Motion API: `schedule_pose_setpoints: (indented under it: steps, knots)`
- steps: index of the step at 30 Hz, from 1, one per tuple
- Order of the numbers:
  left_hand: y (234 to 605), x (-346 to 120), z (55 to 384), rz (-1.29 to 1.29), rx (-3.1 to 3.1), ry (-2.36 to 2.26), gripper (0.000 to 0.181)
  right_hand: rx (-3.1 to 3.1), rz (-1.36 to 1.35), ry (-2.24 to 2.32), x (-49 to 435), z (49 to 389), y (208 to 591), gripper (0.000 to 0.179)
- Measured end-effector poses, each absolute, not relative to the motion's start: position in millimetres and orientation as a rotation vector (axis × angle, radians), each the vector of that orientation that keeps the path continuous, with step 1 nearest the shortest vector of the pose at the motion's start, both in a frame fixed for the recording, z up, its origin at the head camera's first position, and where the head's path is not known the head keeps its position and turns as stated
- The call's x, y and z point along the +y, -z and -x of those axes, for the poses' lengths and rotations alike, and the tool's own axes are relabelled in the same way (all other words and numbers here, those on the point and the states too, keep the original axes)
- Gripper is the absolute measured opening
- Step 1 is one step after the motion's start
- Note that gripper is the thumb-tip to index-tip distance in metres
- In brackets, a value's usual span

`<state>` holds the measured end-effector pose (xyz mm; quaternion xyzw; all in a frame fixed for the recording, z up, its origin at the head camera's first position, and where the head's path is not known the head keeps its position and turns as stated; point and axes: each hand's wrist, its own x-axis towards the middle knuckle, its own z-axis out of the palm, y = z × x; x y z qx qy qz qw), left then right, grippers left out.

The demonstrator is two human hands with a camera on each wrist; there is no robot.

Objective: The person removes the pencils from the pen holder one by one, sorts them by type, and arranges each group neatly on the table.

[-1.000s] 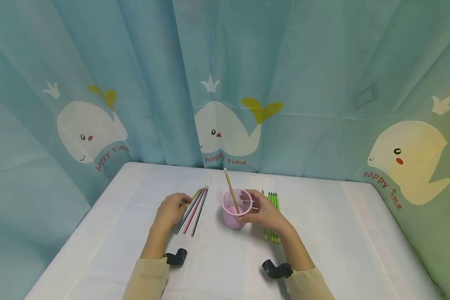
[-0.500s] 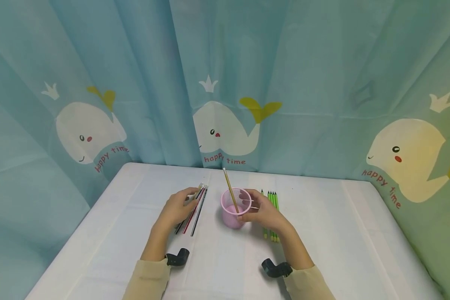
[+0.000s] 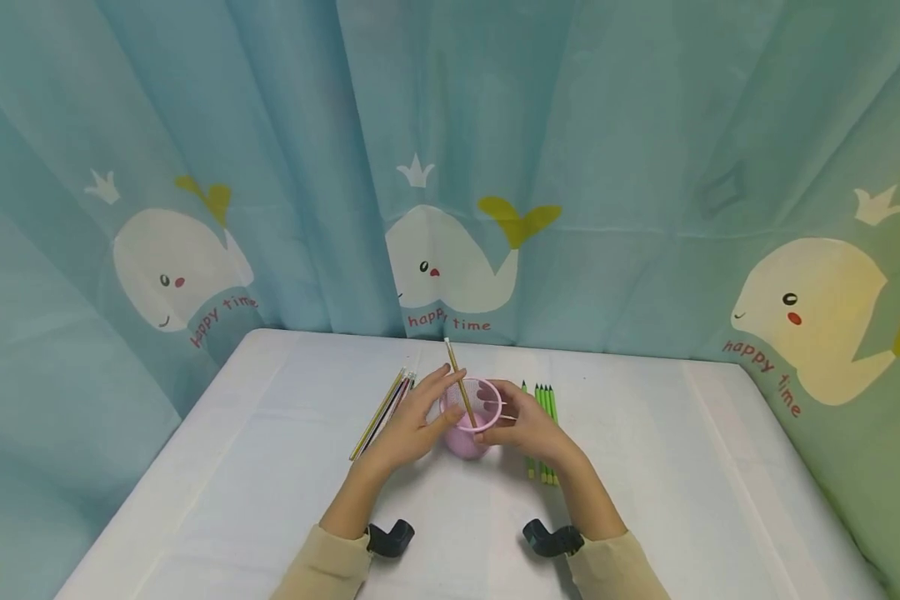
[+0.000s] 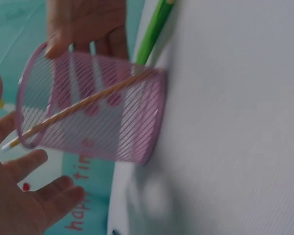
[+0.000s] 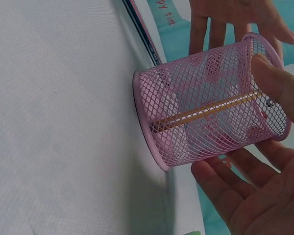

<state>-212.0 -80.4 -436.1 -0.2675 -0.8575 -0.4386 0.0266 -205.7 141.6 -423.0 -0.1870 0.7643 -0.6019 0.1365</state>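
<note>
A pink mesh pencil cup stands upright on the white table, with one gold pencil leaning in it. My right hand grips the cup from the right, thumb by the rim and fingers round the far side. On the other side, my left hand is at the cup's left rim, its fingers spread. In the left wrist view the upper end of the gold pencil lies near those fingers, which are not closed on it. Whether they touch the rim I cannot tell.
Left of the cup lie several pencils, a gold pencil outermost; my left hand partly covers them. Several green pencils lie at the right, partly behind my right hand. A blue whale-print curtain hangs behind the table.
My left hand has come away from the loose pencils at the left and moved right to the cup. The right hand still holds the cup in the same place.
</note>
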Motion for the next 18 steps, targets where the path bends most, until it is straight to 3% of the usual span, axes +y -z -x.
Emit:
schedule_pose_setpoints:
  steps: [18]
  knots:
    - [432.3,-73.6,210.2,0.77,-2.53,1.255,0.044,2.18,0.514,1.773,139.3,207.8,423.2,0.078]
